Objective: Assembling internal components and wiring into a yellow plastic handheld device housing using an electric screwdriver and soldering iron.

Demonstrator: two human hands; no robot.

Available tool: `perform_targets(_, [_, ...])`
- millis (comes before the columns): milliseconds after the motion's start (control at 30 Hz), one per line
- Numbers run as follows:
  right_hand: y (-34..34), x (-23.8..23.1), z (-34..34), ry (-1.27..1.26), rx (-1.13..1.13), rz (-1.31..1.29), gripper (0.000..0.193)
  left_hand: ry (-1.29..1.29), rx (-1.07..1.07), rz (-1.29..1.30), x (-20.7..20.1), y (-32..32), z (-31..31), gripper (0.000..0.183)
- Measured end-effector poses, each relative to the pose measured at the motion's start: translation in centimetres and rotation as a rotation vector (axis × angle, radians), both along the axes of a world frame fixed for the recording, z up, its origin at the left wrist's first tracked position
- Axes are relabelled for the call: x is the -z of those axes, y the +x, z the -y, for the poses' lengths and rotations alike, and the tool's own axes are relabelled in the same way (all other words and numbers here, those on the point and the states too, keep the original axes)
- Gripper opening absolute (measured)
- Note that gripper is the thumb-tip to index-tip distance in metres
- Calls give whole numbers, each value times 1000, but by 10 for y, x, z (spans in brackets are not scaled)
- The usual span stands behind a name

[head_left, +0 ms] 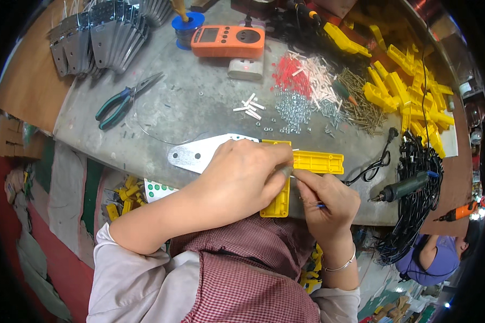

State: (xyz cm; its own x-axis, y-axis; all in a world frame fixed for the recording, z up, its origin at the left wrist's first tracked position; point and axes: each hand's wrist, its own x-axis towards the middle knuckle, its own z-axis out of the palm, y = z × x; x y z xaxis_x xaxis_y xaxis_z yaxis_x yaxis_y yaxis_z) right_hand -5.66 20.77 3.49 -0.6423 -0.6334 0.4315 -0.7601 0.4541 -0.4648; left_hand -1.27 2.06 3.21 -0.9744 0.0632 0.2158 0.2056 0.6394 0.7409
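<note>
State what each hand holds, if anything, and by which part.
Cannot tell: left hand partly covers the white plate, near right hand at the yellow casing; anything pinched can't be made out.

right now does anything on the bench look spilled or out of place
Mildly odd: small white tubes, small red pieces, silver metal parts and brass-coloured screws lie loose on the grey benchtop, heaps running together. A few tubes lie apart, leftward. Nothing looks plainly damaged.
</note>
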Motion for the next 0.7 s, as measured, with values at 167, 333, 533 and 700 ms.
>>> perform_targets(167, [-5, 5, -1, -88, 10, -27, 14, 105, 11, -6, 1, 1, -2, 19])
perform_targets(333, [-4, 6, -1, -132, 10, 145, 11, 109, 31, -136, 10, 3, -3, 19])
perform_targets(533, [-9, 5, -2, -153, 42, 549, 5, -50, 33, -297, 5, 4, -3, 21])
perform_targets(700, [-6, 17, -3, -634, -90, 785, 12, 233, 16, -118, 6, 2, 5, 16])
